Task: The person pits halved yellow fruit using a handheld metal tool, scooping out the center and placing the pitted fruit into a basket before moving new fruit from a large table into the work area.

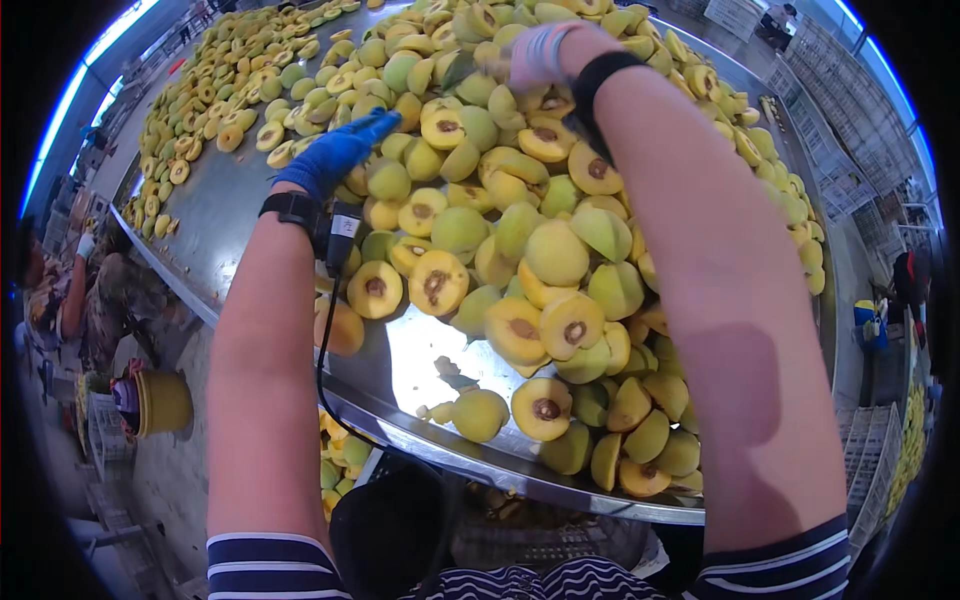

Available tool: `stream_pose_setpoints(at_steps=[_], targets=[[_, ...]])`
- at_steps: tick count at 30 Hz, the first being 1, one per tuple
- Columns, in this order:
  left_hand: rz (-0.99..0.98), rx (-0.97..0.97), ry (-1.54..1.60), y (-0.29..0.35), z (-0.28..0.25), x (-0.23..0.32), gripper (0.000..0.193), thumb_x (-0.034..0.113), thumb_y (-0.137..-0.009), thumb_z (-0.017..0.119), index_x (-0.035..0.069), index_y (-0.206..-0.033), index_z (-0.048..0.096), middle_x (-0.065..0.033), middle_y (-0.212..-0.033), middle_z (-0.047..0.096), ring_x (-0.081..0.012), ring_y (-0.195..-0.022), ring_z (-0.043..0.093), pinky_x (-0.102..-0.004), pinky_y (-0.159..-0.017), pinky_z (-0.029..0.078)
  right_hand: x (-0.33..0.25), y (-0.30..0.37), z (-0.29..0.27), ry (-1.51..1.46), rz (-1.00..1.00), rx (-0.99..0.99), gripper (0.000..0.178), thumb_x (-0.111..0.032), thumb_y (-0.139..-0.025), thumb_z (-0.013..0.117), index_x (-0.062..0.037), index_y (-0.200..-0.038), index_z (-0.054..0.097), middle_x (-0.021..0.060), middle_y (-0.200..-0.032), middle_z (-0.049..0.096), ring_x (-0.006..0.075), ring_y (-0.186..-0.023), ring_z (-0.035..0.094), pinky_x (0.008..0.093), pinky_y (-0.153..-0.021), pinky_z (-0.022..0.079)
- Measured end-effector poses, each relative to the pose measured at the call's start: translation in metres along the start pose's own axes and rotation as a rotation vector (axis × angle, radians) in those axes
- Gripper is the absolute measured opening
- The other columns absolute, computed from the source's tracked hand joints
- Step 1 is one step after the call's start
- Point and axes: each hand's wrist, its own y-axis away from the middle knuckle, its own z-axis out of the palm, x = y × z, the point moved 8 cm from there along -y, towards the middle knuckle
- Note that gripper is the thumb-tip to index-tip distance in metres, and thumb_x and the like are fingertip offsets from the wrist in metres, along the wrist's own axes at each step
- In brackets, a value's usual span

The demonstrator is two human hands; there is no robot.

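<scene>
left hand (335, 152) open on halved fruit (520, 270) | right hand (540, 55) possibly gripping fruit | white signs (735, 14) top right

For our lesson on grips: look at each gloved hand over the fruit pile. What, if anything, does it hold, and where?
The left hand lies open on the halved fruit, gripping nothing visible. Whether the right hand grips a piece cannot be told.

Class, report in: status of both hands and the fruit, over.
Left hand, blue glove, flat on halved fruit. Right hand, pale glove, reaching into far pile. Metal table crowded.
</scene>
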Motion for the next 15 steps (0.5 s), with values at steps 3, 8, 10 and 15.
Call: stream_pose_setpoints(at_steps=[3,8,10,15], targets=[[-0.162,-0.104,0.115,0.021,0.029,0.034,0.055,0.04,-0.094,0.057,0.009,-0.139,0.048,-0.0062,-0.133,0.054,-0.0127,-0.12,0.048,-0.0276,-0.102,0.037,-0.009,0.019,0.012,-0.01,0.006,-0.091,0.04,-0.022,-0.079,0.064,-0.0082,-0.116,0.065,0.0121,-0.121,0.063,0.0296,-0.105,0.063,0.0388,-0.089,0.051],[-0.031,-0.241,0.001,0.042,0.064,0.054,0.079,0.064,-0.084,0.058,0.013,-0.142,0.043,-0.0104,-0.128,0.058,-0.0181,-0.107,0.055,-0.0308,-0.094,0.042,-0.041,0.09,-0.004,-0.116,-0.108,-0.125,0.038,-0.027,-0.085,0.055,-0.0079,-0.116,0.065,0.0132,-0.121,0.063,0.0295,-0.108,0.061,0.0417,-0.091,0.049],[-0.004,-0.256,0.036,0.053,0.075,0.062,0.084,0.065,-0.084,0.057,0.01,-0.144,0.038,-0.012,-0.13,0.056,-0.0188,-0.11,0.055,-0.032,-0.096,0.042,-0.05,0.133,-0.022,-0.054,-0.095,-0.282,0.037,-0.027,-0.088,0.049,-0.011,-0.118,0.065,0.0118,-0.124,0.062,0.0291,-0.108,0.061,0.0413,-0.091,0.049],[0.104,-0.265,0.178,0.087,0.101,0.095,0.083,0.061,-0.083,0.061,0.015,-0.147,0.034,-0.0127,-0.133,0.054,-0.0205,-0.12,0.052,-0.032,-0.098,0.042,-0.041,0.169,0.003,-0.098,-0.158,-0.252,0.05,-0.02,-0.076,0.061,-0.0174,-0.125,0.058,0.011,-0.107,0.068,0.0298,-0.097,0.064,0.04,-0.082,0.051]])
